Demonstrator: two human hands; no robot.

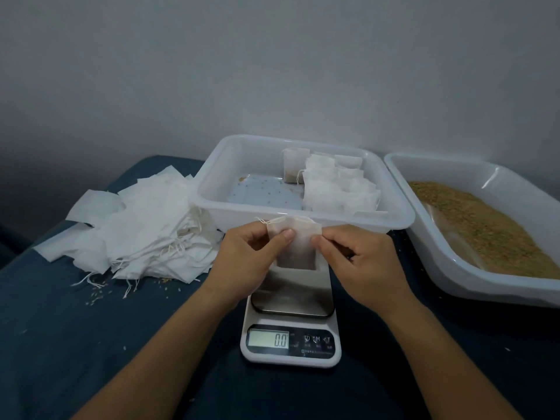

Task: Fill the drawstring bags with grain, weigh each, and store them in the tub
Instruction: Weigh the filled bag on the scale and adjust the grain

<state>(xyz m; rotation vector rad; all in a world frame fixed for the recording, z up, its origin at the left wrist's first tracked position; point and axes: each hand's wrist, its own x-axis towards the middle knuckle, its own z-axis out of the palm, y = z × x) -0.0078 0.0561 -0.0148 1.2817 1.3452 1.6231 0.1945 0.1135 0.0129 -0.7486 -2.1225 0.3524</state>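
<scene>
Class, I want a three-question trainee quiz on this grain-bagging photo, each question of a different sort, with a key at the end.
1. True or false: the scale display reads 0.0.
2. Multiple choice: where are the filled bags stored? A) in the tub behind the scale, B) on the scale platform, C) in the tray of grain.
3. Fill the blank: the left hand and right hand both pinch one ____ above the scale.

Key: 1 true. 2 A. 3 drawstring bag.

Extra note: the empty bags lie piled left of the tub.
</scene>
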